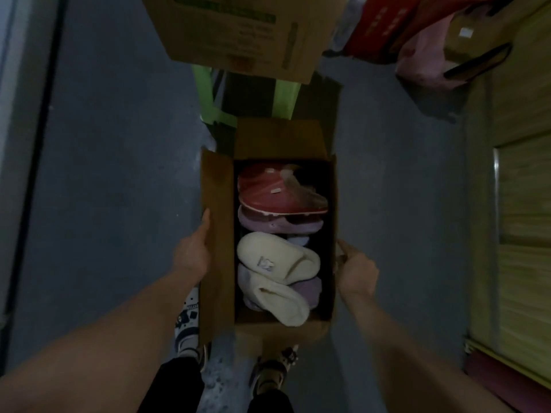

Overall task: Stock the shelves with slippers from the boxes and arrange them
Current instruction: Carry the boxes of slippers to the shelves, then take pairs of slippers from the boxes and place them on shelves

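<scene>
An open cardboard box (217, 248) hangs in front of me above the grey floor, held between both hands. My left hand (194, 248) grips its left flap. My right hand (354, 268) presses on its right wall. Inside lie several slippers: a red pair (274, 192) at the far end, a pale purple one (280, 225) beneath it, a cream fluffy slipper (274, 259) in the middle and another cream one (283, 302) nearest me over more purple ones.
A larger cardboard box (238, 31) rests on a green stool (208, 93) straight ahead. Red boxes (375, 25) and a pink bag (426, 55) are piled at the far right. A yellowish shelf unit (521, 204) runs along the right. My feet (268, 371) stand below the box.
</scene>
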{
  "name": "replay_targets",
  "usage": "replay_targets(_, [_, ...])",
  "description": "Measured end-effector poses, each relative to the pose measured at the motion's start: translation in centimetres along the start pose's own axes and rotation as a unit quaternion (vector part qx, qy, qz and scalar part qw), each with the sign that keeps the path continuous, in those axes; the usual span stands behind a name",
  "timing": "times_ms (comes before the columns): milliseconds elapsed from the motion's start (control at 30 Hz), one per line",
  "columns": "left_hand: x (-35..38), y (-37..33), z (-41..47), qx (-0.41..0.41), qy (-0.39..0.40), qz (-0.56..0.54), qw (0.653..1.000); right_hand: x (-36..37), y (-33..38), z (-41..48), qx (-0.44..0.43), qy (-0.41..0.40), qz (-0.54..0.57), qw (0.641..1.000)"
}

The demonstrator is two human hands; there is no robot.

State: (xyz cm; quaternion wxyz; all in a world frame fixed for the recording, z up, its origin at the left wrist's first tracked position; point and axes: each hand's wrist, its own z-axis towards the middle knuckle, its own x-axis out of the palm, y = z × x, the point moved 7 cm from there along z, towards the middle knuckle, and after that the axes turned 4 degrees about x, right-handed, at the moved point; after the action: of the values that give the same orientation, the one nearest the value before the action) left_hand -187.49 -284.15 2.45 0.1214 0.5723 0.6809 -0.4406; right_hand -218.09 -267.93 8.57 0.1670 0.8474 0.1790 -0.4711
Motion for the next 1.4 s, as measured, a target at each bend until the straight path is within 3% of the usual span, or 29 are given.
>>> replay_targets(233, [-1.6, -1.3, -1.7, -0.006, 0.006, -0.002, 1.000, -0.8, 0.4, -1.9, -0.002, 0.041, 0.038, 0.998])
replay_targets(733, [-14.3, -20.1, -17.1, 0.155, -0.058, -0.155, 0.974, -18.6, 8.4, -13.7, -0.135, 0.022, 0.176, 0.975])
replay_targets(867, [-18.7, -22.6, -20.9, 0.176, -0.095, -0.132, 0.971, -23.7, 10.3, -17.6, -0.180, 0.013, 0.200, 0.963])
replay_targets(1167, [-29.5, -24.5, -25.3, 0.218, -0.177, -0.133, 0.950, -31.9, 17.1, -22.7, -0.263, -0.043, 0.202, 0.942])
replay_targets(1400, [-40.6, -22.6, -21.7, 0.270, -0.176, -0.117, 0.940, -33.6, 27.0, -24.2, -0.259, -0.085, 0.226, 0.935])
